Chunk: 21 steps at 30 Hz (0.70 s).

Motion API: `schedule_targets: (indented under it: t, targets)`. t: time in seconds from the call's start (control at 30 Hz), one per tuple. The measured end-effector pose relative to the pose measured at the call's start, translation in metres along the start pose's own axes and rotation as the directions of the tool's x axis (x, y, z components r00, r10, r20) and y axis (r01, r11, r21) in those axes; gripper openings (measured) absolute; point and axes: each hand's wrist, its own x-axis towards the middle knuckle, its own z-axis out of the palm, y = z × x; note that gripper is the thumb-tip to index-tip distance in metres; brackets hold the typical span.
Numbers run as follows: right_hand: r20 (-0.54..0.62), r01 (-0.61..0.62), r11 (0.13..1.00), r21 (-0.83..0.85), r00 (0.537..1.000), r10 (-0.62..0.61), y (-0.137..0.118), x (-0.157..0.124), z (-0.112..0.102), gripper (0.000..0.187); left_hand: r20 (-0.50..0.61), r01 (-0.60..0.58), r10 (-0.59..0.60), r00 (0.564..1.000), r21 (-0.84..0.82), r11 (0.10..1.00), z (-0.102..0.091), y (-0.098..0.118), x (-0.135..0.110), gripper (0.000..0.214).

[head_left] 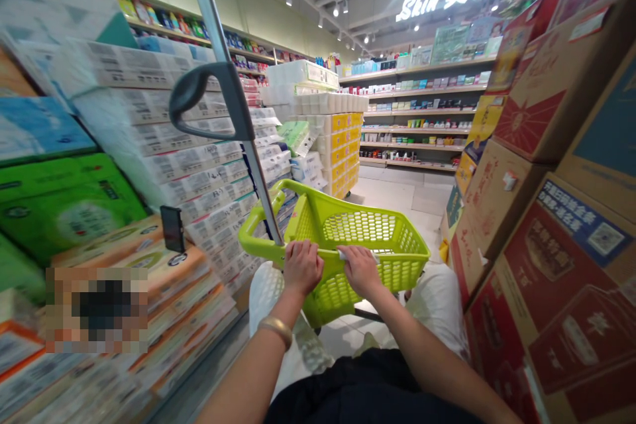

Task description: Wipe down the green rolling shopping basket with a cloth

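In front of me a lime-green plastic shopping basket (358, 222) with perforated walls stands between my knees, its long grey metal pull handle (211, 101) slanting up to the left. My left hand (302, 266) has its fingers curled over the near rim, close to the foot of the pull handle. Further right on that rim, my right hand (360, 270) is closed with its fingers bent over the edge. A bit of white tissue (342, 254) shows beside and under those fingers. The basket's inside shows only in part, and its wheels are mostly hidden.
White packs (199, 165) are stacked high on the left, beside orange packs (183, 271) with a small black device (172, 228) on top. Brown and red cartons (527, 99) wall the right side. Shelves of cosmetics (417, 106) stand beyond the tiled floor (392, 189).
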Motion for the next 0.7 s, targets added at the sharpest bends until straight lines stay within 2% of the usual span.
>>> schedule_targets:
  t: [0.13,0.2,0.27,0.37,0.5,0.57,0.63,0.7]
  targets:
    - [-0.096,-0.043,0.995,-0.084,0.995,0.035,0.033,-0.023,-0.005,0.042,0.007,0.003,-0.003,1.000,-0.008,1.000,0.000,0.001,0.000,0.015]
    - [-0.130,-0.075,0.993,-0.092,0.989,0.062,0.041,-0.029,-0.005,0.040,0.005,0.008,-0.008,1.000,-0.007,1.000,0.000,0.001,-0.001,0.015]
    - [-0.158,-0.150,0.985,-0.090,0.978,0.134,0.039,-0.029,-0.004,0.038,-0.002,0.020,-0.020,1.000,-0.016,1.000,0.001,0.002,-0.001,0.016]
    - [-0.145,-0.243,0.968,-0.061,0.962,0.232,0.016,-0.015,0.002,0.037,-0.010,0.036,-0.036,0.999,-0.027,0.999,0.002,0.003,-0.001,0.017]
    - [0.003,-0.099,0.995,0.020,0.995,0.099,-0.028,0.014,0.010,0.042,-0.019,0.032,-0.032,0.999,-0.026,0.999,0.002,0.003,-0.001,0.016]
    - [0.039,-0.046,0.998,0.045,0.998,0.044,-0.041,0.023,0.011,0.043,-0.018,0.028,-0.029,0.999,-0.015,0.999,0.002,0.003,-0.001,0.016]
    - [0.049,-0.002,0.999,0.046,0.999,0.000,-0.042,0.024,0.009,0.044,-0.013,0.023,-0.023,1.000,-0.006,1.000,0.002,0.002,-0.001,0.016]
    - [0.035,0.036,0.999,0.024,0.999,-0.036,-0.030,0.017,0.007,0.044,-0.008,0.017,-0.017,1.000,-0.012,1.000,0.002,0.001,-0.001,0.017]
